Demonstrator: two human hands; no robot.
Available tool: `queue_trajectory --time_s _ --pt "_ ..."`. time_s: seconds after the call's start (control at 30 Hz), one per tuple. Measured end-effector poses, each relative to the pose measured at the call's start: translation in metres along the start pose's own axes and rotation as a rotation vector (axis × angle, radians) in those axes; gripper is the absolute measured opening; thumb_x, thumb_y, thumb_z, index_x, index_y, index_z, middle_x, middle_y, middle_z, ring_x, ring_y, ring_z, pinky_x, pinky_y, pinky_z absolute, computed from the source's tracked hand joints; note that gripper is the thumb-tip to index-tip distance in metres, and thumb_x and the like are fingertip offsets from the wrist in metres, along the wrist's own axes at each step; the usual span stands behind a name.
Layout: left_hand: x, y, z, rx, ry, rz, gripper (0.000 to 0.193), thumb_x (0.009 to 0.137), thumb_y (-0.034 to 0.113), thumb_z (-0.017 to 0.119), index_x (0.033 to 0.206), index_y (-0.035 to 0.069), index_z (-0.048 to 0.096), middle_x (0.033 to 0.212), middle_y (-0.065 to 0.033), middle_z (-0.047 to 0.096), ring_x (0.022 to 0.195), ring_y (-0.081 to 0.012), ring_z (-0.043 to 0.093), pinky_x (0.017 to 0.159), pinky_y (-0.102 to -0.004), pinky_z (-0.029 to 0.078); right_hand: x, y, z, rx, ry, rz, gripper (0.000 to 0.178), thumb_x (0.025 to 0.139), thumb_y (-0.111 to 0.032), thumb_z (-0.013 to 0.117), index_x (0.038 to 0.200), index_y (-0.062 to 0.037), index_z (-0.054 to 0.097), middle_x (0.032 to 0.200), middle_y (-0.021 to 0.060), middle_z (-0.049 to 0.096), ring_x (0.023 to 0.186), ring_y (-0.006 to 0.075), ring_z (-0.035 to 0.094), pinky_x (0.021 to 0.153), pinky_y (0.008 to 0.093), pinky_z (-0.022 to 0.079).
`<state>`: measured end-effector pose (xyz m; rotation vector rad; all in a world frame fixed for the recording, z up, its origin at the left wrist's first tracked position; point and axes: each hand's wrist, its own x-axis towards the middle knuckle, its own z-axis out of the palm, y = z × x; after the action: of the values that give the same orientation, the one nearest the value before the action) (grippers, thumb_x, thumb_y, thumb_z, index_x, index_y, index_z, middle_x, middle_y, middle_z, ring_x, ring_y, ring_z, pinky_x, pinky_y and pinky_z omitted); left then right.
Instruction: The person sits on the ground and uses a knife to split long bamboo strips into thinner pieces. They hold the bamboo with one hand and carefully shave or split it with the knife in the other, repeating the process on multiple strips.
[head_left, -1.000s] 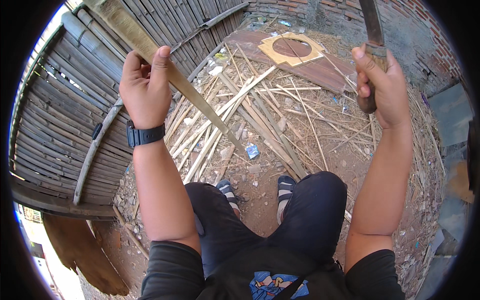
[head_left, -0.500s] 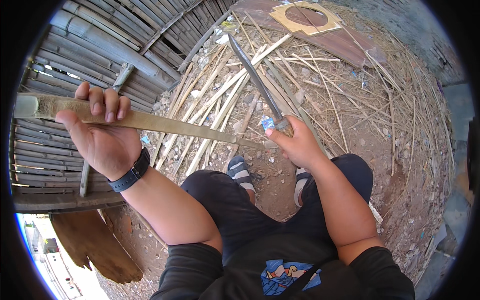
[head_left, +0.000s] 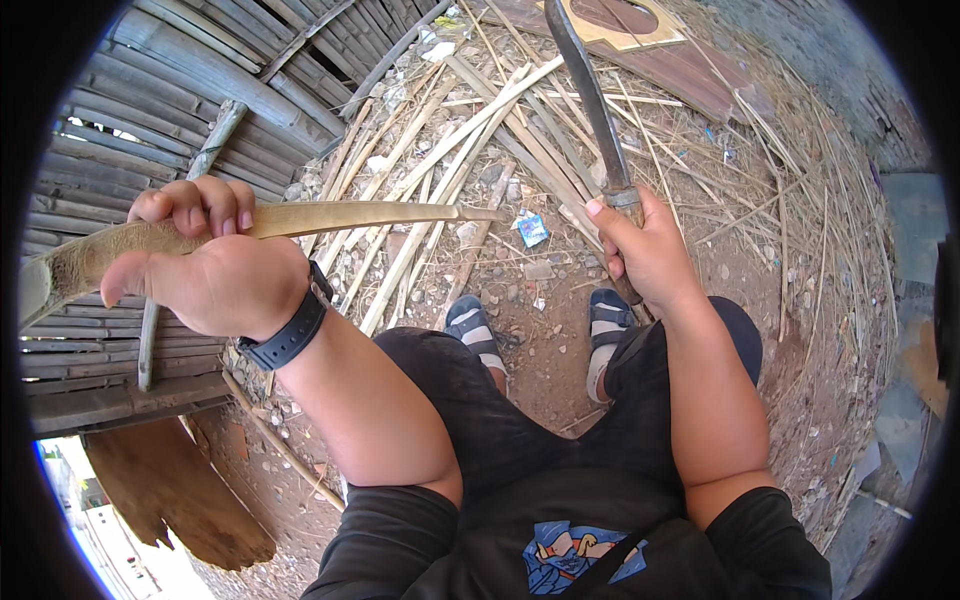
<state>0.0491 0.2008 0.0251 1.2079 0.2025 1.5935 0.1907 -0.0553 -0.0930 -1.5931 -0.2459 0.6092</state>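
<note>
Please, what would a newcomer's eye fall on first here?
Probably the long, dark metal knife in the right hand, at upper centre. Then the long, tan bamboo strip in the left hand, across the picture's left side. Thin, pale bamboo strips lie scattered over the brown dirt ahead.

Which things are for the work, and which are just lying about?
In use:
long pale bamboo strip, in the left hand
long dark metal knife with brown handle, in the right hand

Lying about:
small square blue packet
yellow board with a round hole
flat reddish-brown panel
thin pale strips, perhaps work material
</note>
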Motion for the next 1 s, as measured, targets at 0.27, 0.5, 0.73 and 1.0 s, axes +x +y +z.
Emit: queue_trajectory --time_s 0.27,0.5,0.73,1.0 --pt "0.006 -0.005 0.001 0.038 0.085 -0.013 0.076 0.086 0.085 0.026 0.089 0.014 0.052 0.066 0.0025 0.038 0.054 -0.0104 0.032 0.051 -0.024 0.025 -0.012 0.045 0.079 -0.176 -0.09 -0.11 0.036 0.086 -0.027 0.073 0.105 0.0005 0.06 0.071 0.0087 0.062 0.061 0.0199 0.06 0.058 0.0367 0.048" --pt "0.019 -0.009 -0.03 -0.138 -0.093 -0.017 0.074 0.084 0.086 0.034 0.092 0.015 0.055 0.067 0.0034 0.041 0.052 -0.0092 0.032 0.05 -0.023 0.024 -0.014 0.075 0.139 -0.457 -0.289 -0.043 0.034 0.081 -0.018 0.069 0.108 0.0016 0.059 0.096 0.0263 0.068 0.093 0.0421 0.067 0.081 0.048 0.051" --pt "0.023 -0.014 -0.031 0.029 0.102 0.024 0.07 0.085 0.084 0.038 0.087 0.015 0.054 0.068 0.0033 0.04 0.052 -0.0098 0.032 0.049 -0.0239 0.026 0.01 0.141 0.139 -0.468 -0.232 0.037 0.046 0.078 -0.017 0.068 0.118 0.0027 0.057 0.095 0.0273 0.068 0.091 0.0407 0.067 0.079 0.0464 0.052" --pt "0.015 -0.017 -0.015 0.098 0.131 0.027 0.07 0.087 0.083 0.035 0.085 0.015 0.051 0.065 0.0032 0.038 0.052 -0.0105 0.031 0.048 -0.0245 0.025 0.032 0.209 0.123 -0.413 -0.222 0.014 0.036 0.076 -0.015 0.065 0.108 0.0011 0.06 0.089 0.0271 0.067 0.09 0.043 0.066 0.078 0.0472 0.051"
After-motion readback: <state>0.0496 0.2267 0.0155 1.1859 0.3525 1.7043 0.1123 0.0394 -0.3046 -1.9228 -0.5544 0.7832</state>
